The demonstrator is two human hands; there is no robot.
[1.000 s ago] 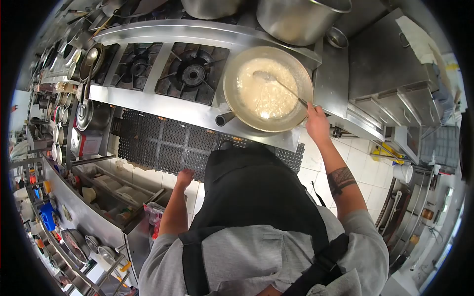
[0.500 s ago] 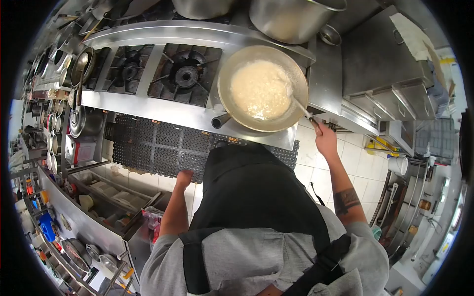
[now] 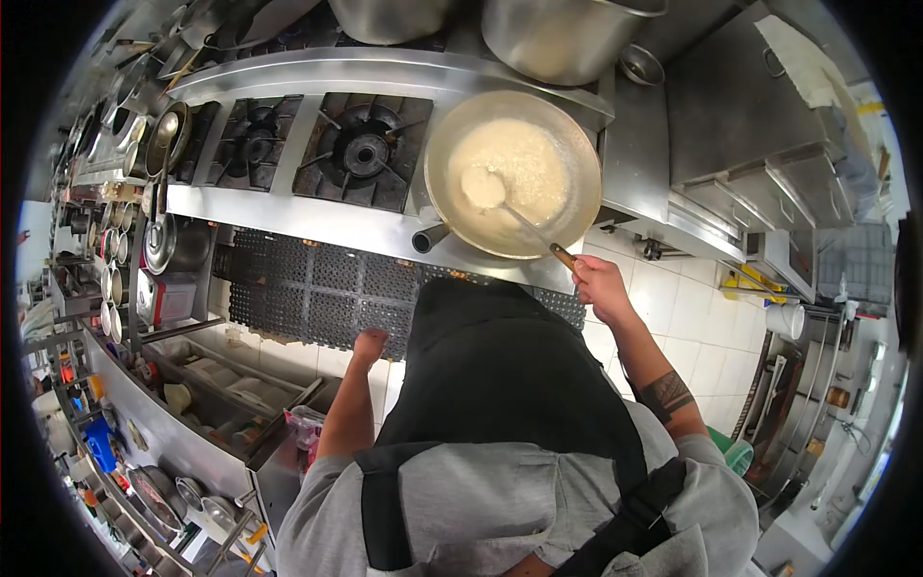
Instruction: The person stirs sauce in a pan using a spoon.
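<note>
A wide pan [image 3: 588,173] on the stove holds a pale, creamy, lumpy mixture [image 3: 534,159]. My right hand [image 3: 601,288] is closed round the wooden-ended handle of a ladle [image 3: 528,225], just beyond the pan's near-right rim. The ladle's round bowl rests in the left part of the mixture and looks full of it. Away from the pan, my left hand [image 3: 371,344] hangs beside the apron with its fingers curled; I see nothing in it. The pan's thick handle [image 3: 430,238] points toward the lower left.
Left of the pan are unlit-looking burners [image 3: 363,149]. Large metal pots [image 3: 558,43] stand behind it. A steel cabinet [image 3: 750,115] is at the right. Black rubber matting [image 3: 317,288] covers the floor by the stove, and a counter with food bins [image 3: 207,385] stands at left.
The ladle bowl has swept from the pan's right side to its left through the mixture. My right hand has moved down and slightly left with the handle. My left hand has barely shifted.
</note>
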